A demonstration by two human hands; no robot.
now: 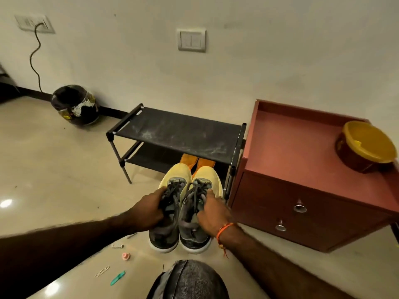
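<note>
So each grip has a shoe: the left hand (149,209) has its fingers curled round the collar of one, the right hand (212,214) is wrapped over the laces and collar of the other, and together they hold the pair of grey-and-yellow lace-up trainers with white soles (172,175) side by side. Just past the toes is a low black two-tier fabric shoe rack (179,130). Its dusty top shelf is bare and the lower one holds a flat orange pair (189,158), partly hidden behind the trainers. Right beside the rack is a reddish-brown wooden cabinet (291,147) with both drawers closed, and on top sits a round brown tub with a yellow lid (364,145), lid on, so no idea what's inside. The trainers themselves have yellow toe boxes, grey uppers, dark laces and scuffed dark heels. They sit between the two hands, toes pointing at the rack and heels low near the pale tiled floor (54,169); can't tell if they touch it.
</note>
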